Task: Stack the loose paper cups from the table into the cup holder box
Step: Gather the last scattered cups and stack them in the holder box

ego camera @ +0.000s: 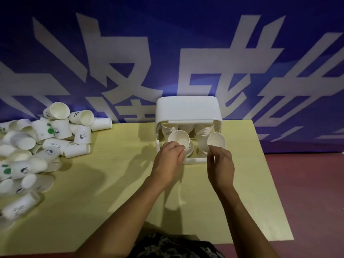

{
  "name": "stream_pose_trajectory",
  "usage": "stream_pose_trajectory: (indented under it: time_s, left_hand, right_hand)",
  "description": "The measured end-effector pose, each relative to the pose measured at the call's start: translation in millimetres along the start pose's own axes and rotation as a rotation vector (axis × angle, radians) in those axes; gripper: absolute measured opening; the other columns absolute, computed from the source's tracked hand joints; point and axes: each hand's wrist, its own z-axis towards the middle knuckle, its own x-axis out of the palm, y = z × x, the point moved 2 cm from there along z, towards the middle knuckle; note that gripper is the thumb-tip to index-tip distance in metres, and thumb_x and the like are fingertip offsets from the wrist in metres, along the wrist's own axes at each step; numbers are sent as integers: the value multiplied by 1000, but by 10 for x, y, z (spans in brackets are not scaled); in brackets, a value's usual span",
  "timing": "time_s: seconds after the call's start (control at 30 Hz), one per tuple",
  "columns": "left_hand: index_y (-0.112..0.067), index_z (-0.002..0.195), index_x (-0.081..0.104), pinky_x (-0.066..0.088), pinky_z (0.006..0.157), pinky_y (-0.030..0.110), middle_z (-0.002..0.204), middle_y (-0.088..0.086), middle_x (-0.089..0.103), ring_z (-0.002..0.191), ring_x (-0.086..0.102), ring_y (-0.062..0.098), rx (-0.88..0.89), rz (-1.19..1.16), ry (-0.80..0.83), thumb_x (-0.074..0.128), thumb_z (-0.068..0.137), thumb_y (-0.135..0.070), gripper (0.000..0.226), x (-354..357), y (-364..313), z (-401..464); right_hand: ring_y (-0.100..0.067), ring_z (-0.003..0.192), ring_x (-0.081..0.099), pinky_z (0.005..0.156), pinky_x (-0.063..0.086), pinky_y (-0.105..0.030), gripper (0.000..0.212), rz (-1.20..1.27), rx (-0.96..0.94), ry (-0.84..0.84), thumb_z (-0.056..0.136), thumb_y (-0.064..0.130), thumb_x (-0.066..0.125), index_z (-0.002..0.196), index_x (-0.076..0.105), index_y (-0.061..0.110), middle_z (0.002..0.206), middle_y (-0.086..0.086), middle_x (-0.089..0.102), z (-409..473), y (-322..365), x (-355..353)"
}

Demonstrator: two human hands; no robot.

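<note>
A blue banner (186, 43) with big pale characters hangs across the back in front of me. Dark red floor (307, 183) lies to my right

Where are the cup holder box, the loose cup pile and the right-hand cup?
cup holder box (188, 108), head view, top lid.
loose cup pile (44, 138), head view, middle cup wall.
right-hand cup (216, 141), head view, inner wall.

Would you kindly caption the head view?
Both hands feed cups into the box.
</note>
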Motion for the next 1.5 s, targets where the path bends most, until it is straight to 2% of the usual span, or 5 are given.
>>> stream_pose_trajectory:
  time_s: [0.2, 0.53, 0.73, 1.1, 1.5]
  left_hand:
    - [-13, 104, 70, 47, 81, 34, 100, 5, 62, 97, 53, 25, -37, 129, 146, 48, 95, -18, 24, 307, -57, 298]
    - [-16, 101, 70, 43, 78, 33, 94, 8, 62, 95, 53, 25, -171, 206, 368, 41, 100, -23, 30, 721, 94, 478]
    - [-22, 120, 66, 44, 89, 33, 112, 7, 63, 106, 52, 25, -170, 249, 437, 43, 99, -25, 32, 855, 173, 496]
    - [-23, 111, 66, 47, 81, 28, 111, -7, 62, 101, 54, 14, -272, 107, 45, 51, 94, -25, 23, 287, 379, 79]
    - [-20, 95, 70, 47, 67, 30, 91, 0, 68, 83, 62, 22, -666, 127, -244, 58, 88, -18, 14, -992, 1762, -839]
  right_hand:
    - [-32, 73, 54, 60, 29, -29, 12, -178, -119, 123, 82, 6, 54, 79, 59, 16, 67, 0, 58, 270, -293, 158]
    - [-26, 84, 57, 65, 30, -32, 20, -299, -143, 301, 81, 13, 64, 95, 67, 27, 74, 7, 63, 363, -592, 473]
    - [-26, 91, 58, 66, 37, -34, 20, -276, -186, 380, 87, 19, 61, 106, 67, 25, 86, 7, 67, 268, -785, 614]
    - [-28, 91, 57, 73, 46, -38, 21, -68, -246, 276, 84, 13, 66, 104, 66, 18, 100, 0, 67, 156, -90, 577]
    - [-22, 89, 63, 75, 51, -35, 21, 107, -486, 699, 95, 24, 49, 104, 67, 18, 101, -2, 69, -474, 1331, 1531]
